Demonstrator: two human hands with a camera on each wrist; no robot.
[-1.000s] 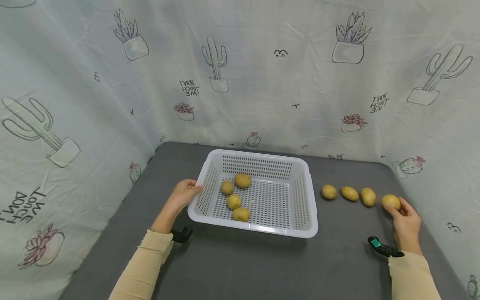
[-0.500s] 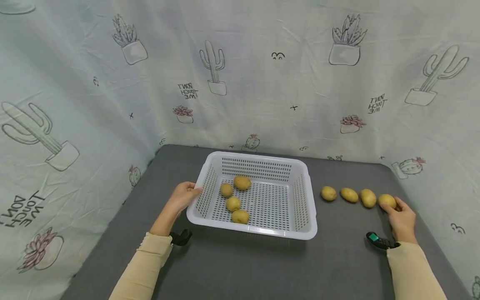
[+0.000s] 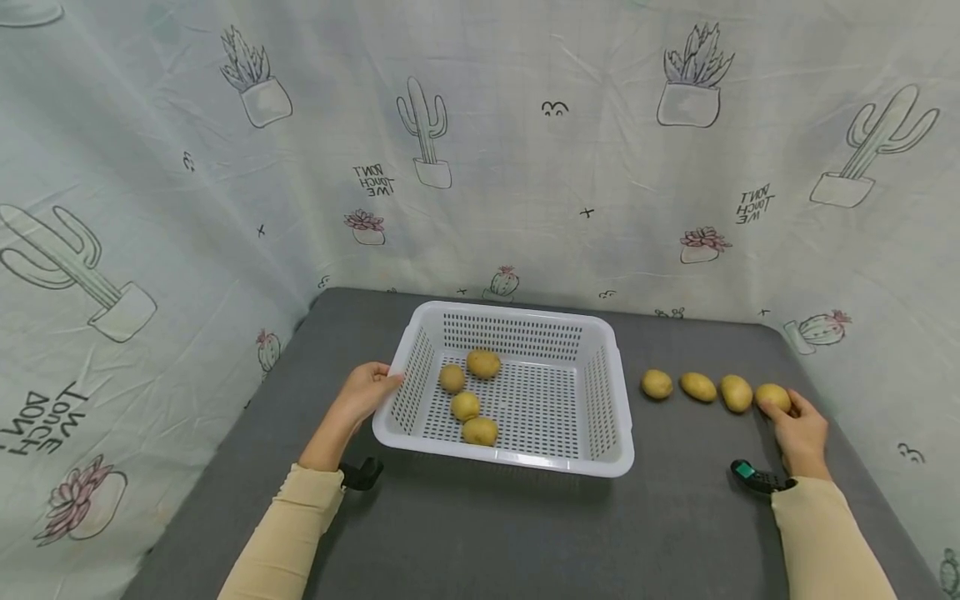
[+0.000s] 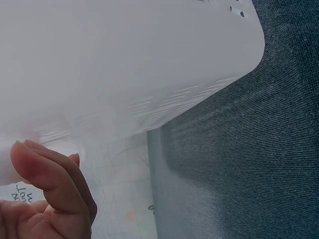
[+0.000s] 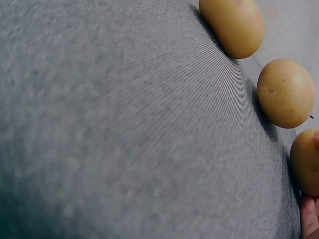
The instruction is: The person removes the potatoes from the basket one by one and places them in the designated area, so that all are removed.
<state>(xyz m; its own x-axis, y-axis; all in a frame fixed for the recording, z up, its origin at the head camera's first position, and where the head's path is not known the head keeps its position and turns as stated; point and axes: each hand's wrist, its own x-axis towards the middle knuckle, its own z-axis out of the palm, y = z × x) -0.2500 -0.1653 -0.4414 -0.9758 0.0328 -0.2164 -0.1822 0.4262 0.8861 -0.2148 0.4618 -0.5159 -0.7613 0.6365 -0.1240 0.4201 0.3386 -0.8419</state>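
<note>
My left hand (image 3: 366, 392) grips the left rim of a white perforated plastic basket (image 3: 517, 459). In the left wrist view its curled fingers (image 4: 55, 172) meet the basket's pale outer side (image 4: 124, 55). Several potatoes (image 3: 483, 363) lie in the left part of the basket. Right of the basket, three potatoes (image 3: 736, 393) sit in a row on the grey cloth. At the row's right end, my right hand (image 3: 804, 432) holds another potato (image 3: 772, 395) between thumb and fingers, down at the cloth. Only a bit of that hand enters the right wrist view, beside the potato (image 5: 304, 162).
A dark grey cloth (image 3: 480, 533) covers the table. A pale curtain (image 3: 495, 167) printed with cacti hangs behind it and along both sides. Each wrist carries a black strap device, and the right one (image 3: 759, 477) has a small green screen.
My right hand has brought its potato a little left and down, up against the end of the row. The left hand keeps its grip on the basket, which has stayed in place.
</note>
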